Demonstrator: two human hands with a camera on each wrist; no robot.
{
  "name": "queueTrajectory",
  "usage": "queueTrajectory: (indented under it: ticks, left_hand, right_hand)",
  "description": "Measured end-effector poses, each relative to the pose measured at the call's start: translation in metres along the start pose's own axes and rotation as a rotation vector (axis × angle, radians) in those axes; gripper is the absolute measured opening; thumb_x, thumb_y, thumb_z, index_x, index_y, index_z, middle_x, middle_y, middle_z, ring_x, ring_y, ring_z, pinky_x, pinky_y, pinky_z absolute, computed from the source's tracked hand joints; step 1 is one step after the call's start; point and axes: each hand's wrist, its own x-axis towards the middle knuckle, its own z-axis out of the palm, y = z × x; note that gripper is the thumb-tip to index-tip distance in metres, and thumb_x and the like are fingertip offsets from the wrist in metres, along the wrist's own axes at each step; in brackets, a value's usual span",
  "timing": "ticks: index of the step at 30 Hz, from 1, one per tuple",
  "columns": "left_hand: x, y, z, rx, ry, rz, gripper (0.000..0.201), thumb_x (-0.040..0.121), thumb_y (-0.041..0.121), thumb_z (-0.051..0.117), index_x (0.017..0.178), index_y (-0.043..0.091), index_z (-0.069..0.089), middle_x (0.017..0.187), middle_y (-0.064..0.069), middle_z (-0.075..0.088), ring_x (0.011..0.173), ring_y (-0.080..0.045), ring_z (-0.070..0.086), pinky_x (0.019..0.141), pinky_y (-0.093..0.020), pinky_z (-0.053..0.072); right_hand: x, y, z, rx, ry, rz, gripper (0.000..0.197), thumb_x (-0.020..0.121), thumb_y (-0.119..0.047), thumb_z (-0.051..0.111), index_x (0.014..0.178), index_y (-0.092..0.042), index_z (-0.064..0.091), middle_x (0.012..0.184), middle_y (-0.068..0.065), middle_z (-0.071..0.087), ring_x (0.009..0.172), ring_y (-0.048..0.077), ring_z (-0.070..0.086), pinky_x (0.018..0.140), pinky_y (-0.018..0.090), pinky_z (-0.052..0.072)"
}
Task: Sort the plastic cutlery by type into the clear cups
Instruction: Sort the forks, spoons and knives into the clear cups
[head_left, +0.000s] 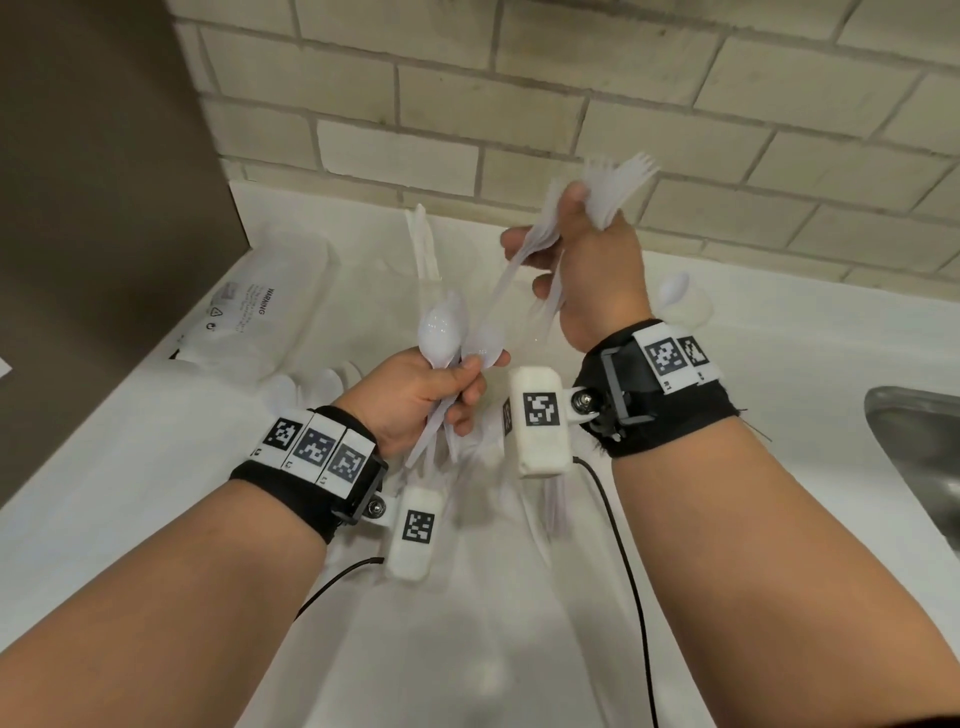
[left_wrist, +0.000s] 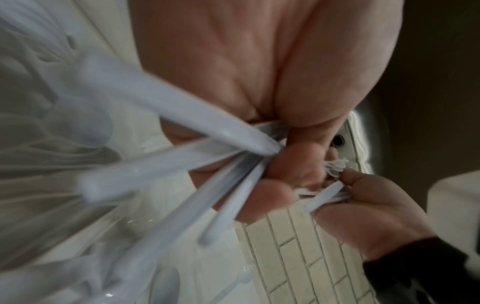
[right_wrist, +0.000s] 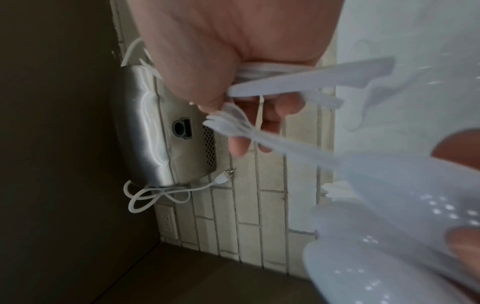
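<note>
My left hand (head_left: 457, 389) grips a bunch of white plastic spoons (head_left: 441, 332), bowls up and handles fanning out below the fist (left_wrist: 182, 164). Up and to the right, my right hand (head_left: 566, 260) grips a bunch of white forks (head_left: 618, 182), tines pointing at the wall; their handles slant down close to the spoons. Both hands are above the white counter (head_left: 156, 467). At the back, one clear cup (head_left: 457, 270) holds upright knives (head_left: 422, 239). Another clear cup (head_left: 685, 312), partly behind my right wrist, holds a spoon (head_left: 674, 289). The fork tines (right_wrist: 226, 121) show blurred in the right wrist view.
A clear bag of stacked cups (head_left: 270, 301) lies at the back left beside a dark panel (head_left: 104, 208). Loose white cutlery (head_left: 317, 387) lies under and around my hands. A steel sink (head_left: 919, 457) is at the right edge. A tiled wall (head_left: 519, 78) stands behind.
</note>
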Motion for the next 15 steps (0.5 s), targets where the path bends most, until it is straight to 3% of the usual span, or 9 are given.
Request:
queueTrajectory:
  ticks: [2, 3, 5, 8, 10, 12, 13, 15]
  left_hand:
    - [0.001, 0.002, 0.003, 0.109, 0.088, 0.009, 0.022, 0.093, 0.024, 0.055, 0.079, 0.007, 0.057, 0.056, 0.0, 0.042, 0.046, -0.014, 0.034, 0.046, -0.027, 0.04]
    - [0.002, 0.003, 0.005, 0.182, 0.149, 0.009, 0.022, 0.095, 0.024, 0.055, 0.078, 0.01, 0.053, 0.056, 0.0, 0.04, 0.046, -0.013, 0.034, 0.045, -0.027, 0.039]
    - [0.006, 0.005, 0.004, 0.309, 0.239, 0.008, 0.017, 0.094, 0.024, 0.057, 0.097, 0.009, 0.051, 0.062, 0.0, 0.041, 0.048, -0.012, 0.039, 0.049, -0.028, 0.04]
    - [0.011, 0.008, 0.003, 0.506, 0.297, -0.019, 0.045, 0.088, 0.022, 0.057, 0.119, -0.004, 0.039, 0.073, -0.002, 0.049, 0.058, -0.014, 0.051, 0.059, -0.031, 0.044]
    - [0.013, 0.01, 0.006, 0.56, 0.305, -0.002, 0.051, 0.091, 0.01, 0.051, 0.134, 0.001, 0.024, 0.096, -0.005, 0.052, 0.079, -0.016, 0.055, 0.062, -0.03, 0.044]
    - [0.015, 0.011, 0.008, 0.62, 0.311, -0.012, 0.065, 0.094, 0.005, 0.044, 0.145, 0.007, 0.005, 0.125, -0.012, 0.047, 0.114, -0.023, 0.052, 0.079, -0.032, 0.047]
    - [0.014, 0.012, 0.009, 0.64, 0.3, -0.008, 0.069, 0.094, 0.004, 0.043, 0.147, 0.009, -0.002, 0.137, -0.015, 0.041, 0.127, -0.027, 0.046, 0.09, -0.037, 0.046]
    - [0.016, 0.01, 0.009, 0.676, 0.285, 0.017, 0.069, 0.095, 0.006, 0.043, 0.147, 0.01, -0.003, 0.139, -0.012, 0.041, 0.125, -0.026, 0.048, 0.096, -0.043, 0.046]
  right_hand:
    - [0.003, -0.004, 0.0, 0.081, 0.047, -0.06, 0.023, 0.103, -0.034, 0.036, 0.116, -0.018, 0.043, 0.058, 0.006, 0.06, 0.057, 0.025, 0.061, 0.054, 0.03, 0.049]
    - [0.004, -0.004, 0.0, 0.116, 0.056, -0.068, 0.027, 0.102, -0.035, 0.038, 0.122, -0.016, 0.042, 0.056, 0.006, 0.053, 0.054, 0.024, 0.056, 0.054, 0.031, 0.05]
    - [0.002, -0.002, 0.0, 0.073, 0.053, -0.024, 0.031, 0.099, -0.039, 0.045, 0.12, -0.016, 0.046, 0.055, 0.004, 0.045, 0.044, 0.018, 0.043, 0.048, 0.029, 0.045]
    - [-0.004, 0.01, 0.0, -0.109, -0.041, 0.079, 0.036, 0.083, -0.038, 0.072, 0.1, -0.012, 0.053, 0.056, 0.001, 0.044, 0.04, 0.014, 0.034, 0.044, 0.025, 0.033]
    - [-0.008, 0.018, -0.002, -0.193, -0.134, 0.152, 0.046, 0.069, -0.032, 0.085, 0.097, -0.01, 0.056, 0.065, 0.001, 0.052, 0.038, 0.012, 0.033, 0.042, 0.023, 0.03]
    - [-0.012, 0.022, -0.004, -0.325, -0.237, 0.238, 0.054, 0.062, -0.031, 0.089, 0.1, -0.008, 0.059, 0.078, 0.004, 0.062, 0.037, 0.011, 0.035, 0.041, 0.023, 0.03]
    - [-0.014, 0.024, -0.004, -0.386, -0.285, 0.266, 0.049, 0.062, -0.029, 0.089, 0.097, -0.009, 0.062, 0.075, 0.005, 0.063, 0.039, 0.012, 0.035, 0.041, 0.023, 0.029]
    - [-0.016, 0.028, -0.005, -0.421, -0.34, 0.277, 0.028, 0.065, -0.018, 0.088, 0.078, -0.012, 0.064, 0.063, 0.004, 0.058, 0.041, 0.014, 0.034, 0.042, 0.024, 0.027]
